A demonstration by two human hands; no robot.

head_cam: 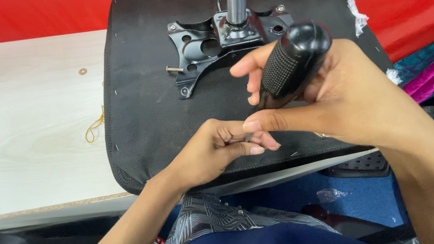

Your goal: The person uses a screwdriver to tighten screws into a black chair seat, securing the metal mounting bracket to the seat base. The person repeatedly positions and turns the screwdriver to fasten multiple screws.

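Pale wooden table (pixel 30 136) carries an upturned black seat (pixel 145 108); right hand (pixel 343 98) wraps a screwdriver (pixel 291 63), left hand (pixel 214 149) pinches its tip.

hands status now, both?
Left hand: closed, fingers pinched at the screwdriver tip; what it pinches cannot be told.
Right hand: closed on the screwdriver handle.

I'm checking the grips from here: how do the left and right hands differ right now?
The right hand wraps the screwdriver's black textured handle, raised above the seat underside. The left hand sits lower, fingers pinched near the tool's tip, where something small may be hidden. Both work over the seat's near edge.
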